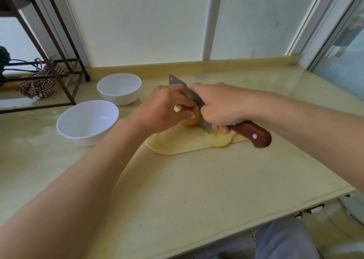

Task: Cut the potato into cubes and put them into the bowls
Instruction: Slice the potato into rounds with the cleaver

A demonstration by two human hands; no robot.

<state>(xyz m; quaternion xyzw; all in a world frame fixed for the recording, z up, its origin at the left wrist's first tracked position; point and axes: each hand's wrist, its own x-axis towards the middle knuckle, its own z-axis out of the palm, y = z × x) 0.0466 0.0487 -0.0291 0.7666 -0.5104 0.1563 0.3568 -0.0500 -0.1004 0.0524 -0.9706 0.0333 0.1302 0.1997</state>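
Observation:
A peeled yellow potato (192, 118) lies on a pale yellow cutting board (177, 146). My left hand (163, 109) holds the potato from above with curled fingers. My right hand (220, 107) grips the brown wooden handle of a cleaver (197, 103), whose steel blade stands against the potato's right side. A round cut slice (217, 139) lies flat on the board below the handle. Two empty white bowls stand to the left: one near (86, 120), one farther back (119, 88).
The beige counter (177, 199) runs to a front edge at lower right and a raised lip below the window at the back. A dark metal rack (59, 77) with a checked cloth stands at the far left.

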